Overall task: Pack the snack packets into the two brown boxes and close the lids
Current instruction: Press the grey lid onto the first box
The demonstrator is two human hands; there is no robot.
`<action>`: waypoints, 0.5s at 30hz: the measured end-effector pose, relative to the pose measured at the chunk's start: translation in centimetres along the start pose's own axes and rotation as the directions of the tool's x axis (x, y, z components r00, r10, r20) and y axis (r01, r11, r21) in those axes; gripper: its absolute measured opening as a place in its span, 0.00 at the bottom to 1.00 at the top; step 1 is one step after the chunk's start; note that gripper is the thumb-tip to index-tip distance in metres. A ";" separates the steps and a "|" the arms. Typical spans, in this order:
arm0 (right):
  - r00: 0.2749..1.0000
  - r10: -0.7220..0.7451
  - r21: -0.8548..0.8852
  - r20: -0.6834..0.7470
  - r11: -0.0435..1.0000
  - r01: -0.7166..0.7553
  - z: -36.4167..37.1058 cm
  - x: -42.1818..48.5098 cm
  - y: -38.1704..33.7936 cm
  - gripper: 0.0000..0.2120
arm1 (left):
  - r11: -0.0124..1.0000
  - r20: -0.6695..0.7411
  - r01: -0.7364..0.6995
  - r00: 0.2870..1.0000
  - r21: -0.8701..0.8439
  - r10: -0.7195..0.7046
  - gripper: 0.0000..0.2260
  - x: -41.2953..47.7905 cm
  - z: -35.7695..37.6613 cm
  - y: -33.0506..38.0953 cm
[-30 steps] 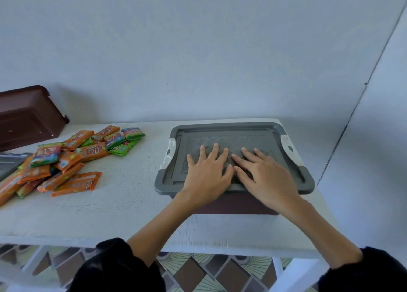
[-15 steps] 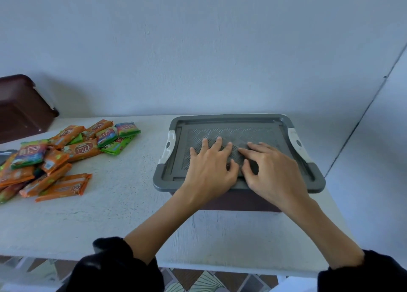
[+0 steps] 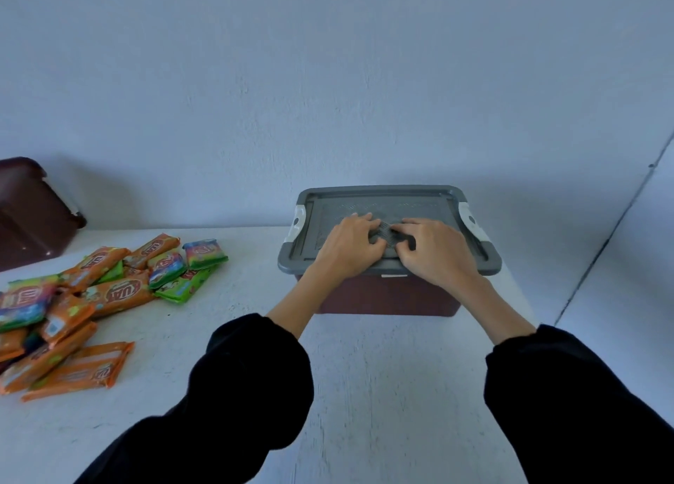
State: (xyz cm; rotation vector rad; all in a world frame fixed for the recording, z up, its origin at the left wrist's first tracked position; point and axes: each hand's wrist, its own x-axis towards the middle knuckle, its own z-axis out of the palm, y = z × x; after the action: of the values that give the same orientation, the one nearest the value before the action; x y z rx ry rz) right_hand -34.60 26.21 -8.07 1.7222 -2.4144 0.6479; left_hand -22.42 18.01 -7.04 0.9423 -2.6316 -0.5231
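A brown box [image 3: 386, 299] stands at the right of the white table, covered by a grey lid [image 3: 383, 199] with white side latches. My left hand [image 3: 348, 248] and my right hand [image 3: 436, 250] lie side by side on the lid's middle, pressing down; the fingers look slightly bent at the knuckles and hold nothing. A heap of orange and green snack packets [image 3: 84, 301] lies loose on the table at the left. The second brown box [image 3: 31, 213] sits at the far left against the wall, partly out of frame.
The white table [image 3: 364, 374] ends at a wall right behind the closed box. A side wall with a dark seam [image 3: 598, 250] stands just right of the table. Bare tabletop lies between the packets and the closed box.
The view has pulled back and tilted up, so my arms reach further out. My fingers have drawn in from flat and spread to slightly bent on the lid. The box and packets have not moved.
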 end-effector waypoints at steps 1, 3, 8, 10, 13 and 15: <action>1.000 -0.003 0.000 0.003 1.000 0.003 0.1 0.7 0.2 0.19 | 1.000 -0.008 0.002 1.000 -0.022 -0.002 0.20 0.6 -0.1 -0.2; 1.000 -0.011 0.002 0.004 1.000 0.011 0.5 2.0 0.6 0.19 | 0.998 -0.026 0.008 1.000 -0.056 -0.009 0.17 1.8 -0.1 -0.6; 0.999 -0.035 0.014 -0.010 0.999 0.035 1.5 4.8 1.5 0.18 | 0.992 -0.149 -0.018 0.989 -0.127 -0.002 0.16 4.3 0.1 -1.5; 0.999 -0.039 0.019 -0.003 0.999 0.039 1.9 5.7 1.9 0.18 | 0.993 -0.153 -0.009 0.988 -0.120 -0.010 0.14 5.3 0.2 -1.8; 0.999 -0.048 0.028 0.004 0.998 0.047 2.1 6.9 2.2 0.18 | 0.995 -0.155 -0.002 0.988 -0.100 -0.014 0.16 6.5 0.2 -2.3; 0.999 -0.045 0.038 0.012 0.998 0.044 2.2 7.7 2.4 0.17 | 0.994 -0.148 0.010 0.989 -0.106 -0.026 0.16 7.4 0.3 -2.6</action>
State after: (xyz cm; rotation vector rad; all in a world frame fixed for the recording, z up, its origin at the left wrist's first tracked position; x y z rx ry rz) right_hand -39.19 19.26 -8.25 1.7943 -2.3797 0.6837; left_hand -26.57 11.40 -7.31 0.9352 -2.4402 -0.5667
